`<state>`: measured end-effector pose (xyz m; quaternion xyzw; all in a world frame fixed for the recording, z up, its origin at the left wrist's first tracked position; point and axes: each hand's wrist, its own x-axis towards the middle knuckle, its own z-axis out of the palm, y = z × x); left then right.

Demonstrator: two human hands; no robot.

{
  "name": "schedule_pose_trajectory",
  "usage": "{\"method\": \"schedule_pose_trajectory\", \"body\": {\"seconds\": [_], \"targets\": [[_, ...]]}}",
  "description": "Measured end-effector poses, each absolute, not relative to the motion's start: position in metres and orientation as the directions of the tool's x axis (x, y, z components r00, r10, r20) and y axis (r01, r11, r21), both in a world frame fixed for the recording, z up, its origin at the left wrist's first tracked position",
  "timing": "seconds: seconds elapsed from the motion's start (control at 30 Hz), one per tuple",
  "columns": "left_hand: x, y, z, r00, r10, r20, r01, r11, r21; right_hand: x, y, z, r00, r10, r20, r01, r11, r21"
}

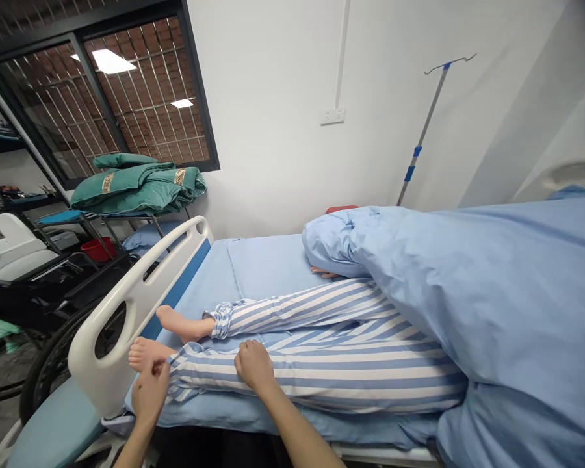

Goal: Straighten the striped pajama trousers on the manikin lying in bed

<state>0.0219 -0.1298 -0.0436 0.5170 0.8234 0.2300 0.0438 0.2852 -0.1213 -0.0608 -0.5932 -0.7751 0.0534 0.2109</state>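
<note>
A figure in blue-and-white striped trousers [322,351] lies on a hospital bed [258,266], bare feet [149,351] toward the white footboard rail [127,305]. My left hand [150,390] pinches the hem of the near trouser leg at the ankle. My right hand [254,367] rests on the same leg near the shin, fingers curled into the cloth. A light blue duvet [492,292] covers the figure from the hips up; one hand of the figure [324,273] pokes out beneath it.
A wheelchair [34,312] stands left of the bed. Folded green blankets [136,182] lie on a rack beside a red basin [97,248]. An IV pole [422,136] rises behind the bed against the white wall.
</note>
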Motion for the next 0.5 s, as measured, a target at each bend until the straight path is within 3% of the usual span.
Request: {"method": "schedule_pose_trajectory", "body": {"seconds": [0.1, 0.23, 0.33, 0.43, 0.5], "targets": [[0.057, -0.096, -0.041, -0.159, 0.960, 0.232, 0.902, 0.045, 0.429, 0.285, -0.121, -0.061, -0.197, 0.946, 0.256, 0.894, 0.281, -0.350], [0.104, -0.044, -0.045, 0.204, 0.947, 0.248, 0.912, -0.276, 0.303, 0.285, -0.120, -0.063, -0.186, 0.951, 0.248, 0.892, 0.269, -0.363], [0.123, -0.020, -0.050, 0.272, 0.952, 0.142, 0.945, -0.292, 0.147, 0.285, -0.119, -0.065, -0.191, 0.951, 0.243, 0.897, 0.270, -0.351], [0.120, -0.015, -0.059, 0.176, 0.982, 0.062, 0.984, -0.176, -0.010, 0.285, -0.118, -0.066, -0.200, 0.951, 0.236, 0.898, 0.274, -0.345], [0.109, -0.018, -0.063, 0.131, 0.988, 0.086, 0.988, -0.122, -0.098, 0.285, -0.117, -0.065, -0.201, 0.953, 0.228, 0.898, 0.272, -0.346]]}}
